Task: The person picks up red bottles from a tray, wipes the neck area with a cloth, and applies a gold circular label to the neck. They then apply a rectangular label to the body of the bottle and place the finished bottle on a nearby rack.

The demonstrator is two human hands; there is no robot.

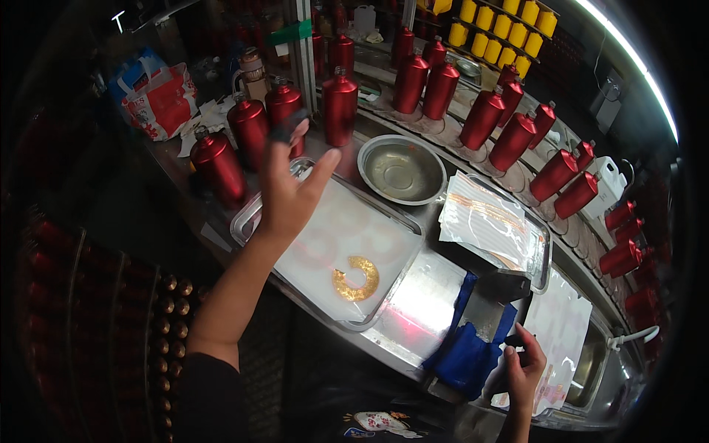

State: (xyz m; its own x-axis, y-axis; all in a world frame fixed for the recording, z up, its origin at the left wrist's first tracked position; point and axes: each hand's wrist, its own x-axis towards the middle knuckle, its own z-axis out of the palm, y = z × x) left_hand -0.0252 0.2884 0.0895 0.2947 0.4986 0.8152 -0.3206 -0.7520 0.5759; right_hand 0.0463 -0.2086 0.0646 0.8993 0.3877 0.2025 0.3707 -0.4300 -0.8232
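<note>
Dim surroundings frame a metal counter (pixel 425 292), with a bright strip light (pixel 639 63) at the upper right and rows of yellow containers (pixel 502 27) at the back. Just beyond the raised left hand (pixel 284 196), a red bottle (pixel 283 96) stands with its neck up, its long axis upright, and is partly hidden by the fingers. On a white sheet (pixel 317 269) in a metal tray (pixel 422 238) lies a flat gold C-shaped piece (pixel 369 275), its gap facing the upper left; being nearly round, it shows no clear long axis. Around it are a metal bowl (pixel 444 177) beyond the tray, a stack of printed sheets (pixel 480 221) to the right, and a blue cloth (pixel 465 362) beside a dark block (pixel 502 286). More red bottles (pixel 513 140) stand along the far side. The left hand is blurred, thumb and fingers spread as if released; whether its fingertips touch the bottle cannot be told. The gold piece lies nearer the person than that hand and to its right, well apart from the right hand (pixel 528 369), whose fingers bend beside the blue cloth, their grip unclear.
</note>
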